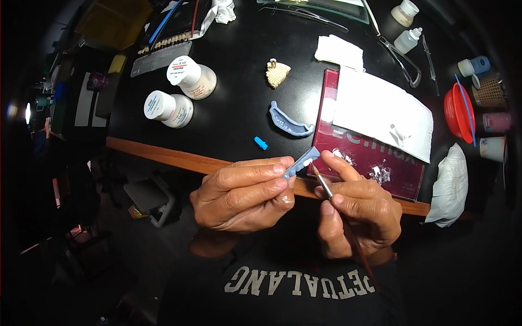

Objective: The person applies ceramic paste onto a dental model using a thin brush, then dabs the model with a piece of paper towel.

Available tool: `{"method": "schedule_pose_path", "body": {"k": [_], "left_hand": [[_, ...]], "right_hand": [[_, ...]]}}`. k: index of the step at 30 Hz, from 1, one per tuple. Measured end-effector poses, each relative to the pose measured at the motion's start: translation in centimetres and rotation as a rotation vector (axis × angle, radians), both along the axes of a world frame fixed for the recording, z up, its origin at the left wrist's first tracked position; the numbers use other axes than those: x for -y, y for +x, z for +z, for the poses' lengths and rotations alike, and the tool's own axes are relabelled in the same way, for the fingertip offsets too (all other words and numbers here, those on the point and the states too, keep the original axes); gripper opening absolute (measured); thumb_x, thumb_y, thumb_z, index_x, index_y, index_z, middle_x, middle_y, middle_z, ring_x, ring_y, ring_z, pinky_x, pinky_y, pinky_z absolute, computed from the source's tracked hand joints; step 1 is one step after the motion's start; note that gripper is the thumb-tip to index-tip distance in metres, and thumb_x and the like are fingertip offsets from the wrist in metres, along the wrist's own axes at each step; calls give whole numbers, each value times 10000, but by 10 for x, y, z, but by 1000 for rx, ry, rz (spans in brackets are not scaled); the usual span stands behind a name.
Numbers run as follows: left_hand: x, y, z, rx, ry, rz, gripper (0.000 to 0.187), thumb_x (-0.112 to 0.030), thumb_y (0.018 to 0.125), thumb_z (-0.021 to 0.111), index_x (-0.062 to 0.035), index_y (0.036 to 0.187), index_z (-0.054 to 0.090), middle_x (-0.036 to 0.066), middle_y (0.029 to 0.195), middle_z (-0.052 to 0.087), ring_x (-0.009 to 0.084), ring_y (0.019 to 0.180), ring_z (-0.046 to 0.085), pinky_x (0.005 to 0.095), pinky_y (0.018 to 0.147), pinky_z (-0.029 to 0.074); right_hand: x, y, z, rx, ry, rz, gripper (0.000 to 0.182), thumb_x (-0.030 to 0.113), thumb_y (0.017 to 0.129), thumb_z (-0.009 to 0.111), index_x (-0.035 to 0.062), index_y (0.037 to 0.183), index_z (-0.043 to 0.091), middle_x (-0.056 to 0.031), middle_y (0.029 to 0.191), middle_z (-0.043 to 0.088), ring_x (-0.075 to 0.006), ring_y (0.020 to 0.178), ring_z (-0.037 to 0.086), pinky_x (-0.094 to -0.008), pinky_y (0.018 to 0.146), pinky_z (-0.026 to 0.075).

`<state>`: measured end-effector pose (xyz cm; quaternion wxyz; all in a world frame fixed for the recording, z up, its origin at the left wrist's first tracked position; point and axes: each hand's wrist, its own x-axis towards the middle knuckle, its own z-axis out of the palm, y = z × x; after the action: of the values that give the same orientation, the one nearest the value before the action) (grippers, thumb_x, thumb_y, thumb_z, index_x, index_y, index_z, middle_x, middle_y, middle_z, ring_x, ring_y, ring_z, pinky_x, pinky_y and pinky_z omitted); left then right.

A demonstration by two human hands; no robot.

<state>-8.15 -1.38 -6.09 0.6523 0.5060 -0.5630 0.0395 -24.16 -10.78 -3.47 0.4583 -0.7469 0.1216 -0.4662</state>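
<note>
My left hand (246, 191) pinches a blue-grey silicone dental mould (298, 164) between thumb and fingers, above the table's front edge. White paste shows on the mould's side. In my right hand (361, 209) is a fine paintbrush (328, 190) with a dark red handle, its tip right at the white paste. A little white paste also sticks to a left finger. Beyond my hands lies a second curved blue-grey mould piece (291, 121), with a small bright blue piece (260, 143) to its left. Under the right fingertips, a maroon slab (348, 142) carries smears of white paste.
White paper towel (380, 111) covers part of the slab. Two white-capped powder jars (190, 79) stand at left, near a beige dental cast (277, 74). Tweezers (304, 15) lie at the back. A red bowl (458, 113) and crumpled tissue (450, 185) sit at right.
</note>
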Motion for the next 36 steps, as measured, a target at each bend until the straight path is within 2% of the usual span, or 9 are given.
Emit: {"method": "schedule_pose_path", "body": {"k": [8, 17, 21, 25, 27, 29, 33, 35, 36], "left_hand": [[-1, -2, 0, -23, 17, 11, 220, 31, 763, 852, 6, 945, 730, 113, 962, 705, 244, 882, 761, 315, 778, 679], [-2, -1, 1, -24, 32, 13, 206, 21, 773, 848, 2, 941, 729, 109, 956, 702, 232, 881, 759, 312, 784, 679], [-4, -1, 5, -28, 66, 47, 184, 13, 786, 843, 1, 925, 723, 107, 934, 691, 245, 865, 759, 322, 779, 682], [-6, -4, 7, 5, 128, 117, 156, -15, 810, 819, -4, 878, 679, 117, 906, 666, 289, 818, 761, 335, 731, 676], [-7, 0, 4, 21, 133, 101, 166, -9, 812, 809, 9, 892, 666, 136, 913, 655, 297, 811, 756, 353, 749, 677], [-6, 2, 5, 24, 144, 95, 159, -6, 819, 798, 12, 891, 658, 140, 918, 653, 288, 816, 752, 351, 758, 676], [-7, 2, 8, -13, 189, 81, 161, 12, 804, 796, 3, 889, 659, 141, 924, 657, 275, 848, 747, 360, 779, 675], [-9, 2, 7, -13, 197, 98, 165, 26, 789, 798, -5, 883, 666, 136, 917, 659, 267, 855, 745, 366, 784, 676], [-8, 2, 5, -15, 186, 105, 165, 29, 787, 798, -6, 882, 667, 135, 914, 660, 265, 852, 745, 367, 783, 676]], "right_hand": [[1, 2, -3, 26, -7, 14, 197, -80, 756, 756, -41, 925, 663, -181, 777, 705, -418, 921, 751, -453, 858, 629], [0, 2, -3, 16, -13, 18, 199, -85, 756, 749, -42, 929, 662, -184, 780, 704, -408, 917, 754, -455, 867, 627], [1, -1, 0, 63, 29, 35, 198, -92, 768, 735, -48, 943, 651, -183, 779, 698, -357, 830, 759, -456, 871, 628], [16, -36, 23, 274, 68, -296, 174, -86, 815, 702, -49, 972, 639, -173, 818, 699, -258, 728, 729, -377, 789, 637], [51, -82, 44, 148, -60, -487, 142, -79, 861, 686, -56, 989, 630, -168, 871, 705, -202, 766, 711, -277, 752, 587], [92, -123, 69, -124, -77, -732, 116, -52, 894, 696, -66, 999, 647, -150, 895, 709, -158, 824, 700, -244, 778, 547], [169, -152, 83, -490, -38, -715, 121, 56, 914, 716, -36, 990, 737, -50, 865, 719, -90, 836, 674, -241, 766, 539], [192, -156, 72, -720, -122, -709, 119, 80, 906, 709, -21, 947, 757, -23, 807, 721, -80, 790, 669, -236, 725, 527], [197, -153, 64, -735, -152, -676, 119, 85, 891, 710, -20, 912, 761, -29, 769, 724, -82, 739, 665, -236, 690, 515]]}}
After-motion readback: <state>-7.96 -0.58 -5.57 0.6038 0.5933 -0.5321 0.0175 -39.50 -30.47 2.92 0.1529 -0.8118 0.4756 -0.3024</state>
